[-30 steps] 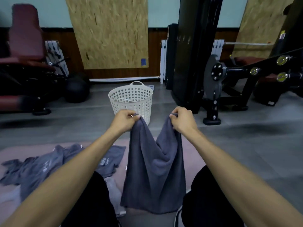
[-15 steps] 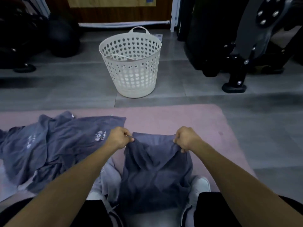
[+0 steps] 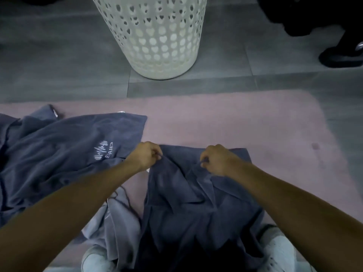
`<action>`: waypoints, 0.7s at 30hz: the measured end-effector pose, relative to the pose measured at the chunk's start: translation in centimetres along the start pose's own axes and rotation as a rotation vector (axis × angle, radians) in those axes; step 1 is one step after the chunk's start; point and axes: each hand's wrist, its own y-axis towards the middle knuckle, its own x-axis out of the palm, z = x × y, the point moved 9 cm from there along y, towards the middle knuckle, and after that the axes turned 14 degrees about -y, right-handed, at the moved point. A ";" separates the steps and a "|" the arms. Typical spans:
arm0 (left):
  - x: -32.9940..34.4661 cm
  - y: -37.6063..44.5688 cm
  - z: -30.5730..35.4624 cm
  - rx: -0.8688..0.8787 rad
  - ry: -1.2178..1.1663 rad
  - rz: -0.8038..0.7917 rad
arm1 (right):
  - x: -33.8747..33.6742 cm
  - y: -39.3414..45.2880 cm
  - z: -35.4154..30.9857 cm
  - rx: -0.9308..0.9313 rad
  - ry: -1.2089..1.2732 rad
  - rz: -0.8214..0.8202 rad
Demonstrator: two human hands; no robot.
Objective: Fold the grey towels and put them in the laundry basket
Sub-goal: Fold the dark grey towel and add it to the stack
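Observation:
A grey towel (image 3: pixel 186 209) lies partly doubled on the pink mat (image 3: pixel 225 122) in front of me, its far edge flat on the mat. My left hand (image 3: pixel 146 155) pinches its upper left corner and my right hand (image 3: pixel 217 160) pinches its upper right corner, both low over the mat. To the left, a heap of other grey towels (image 3: pixel 59 154) lies spread out, one with a white logo. A lighter grey piece (image 3: pixel 115 222) lies between the heap and the held towel. The white perforated laundry basket (image 3: pixel 157 36) stands on the floor just beyond the mat.
Grey floor tiles (image 3: pixel 59 61) surround the mat. A black foot of gym equipment (image 3: pixel 341 55) stands at the upper right. My white shoes (image 3: pixel 279 250) show at the bottom edge, partly under the towel.
Both hands have brought the hanging towel down from chest height onto the mat, and my view has tilted down toward it. The grip on both corners is unchanged.

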 end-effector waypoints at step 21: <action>1.2 4.7 -6.6 -0.011 -0.274 0.422 | 4.2 4.6 1.5 0.146 0.373 0.388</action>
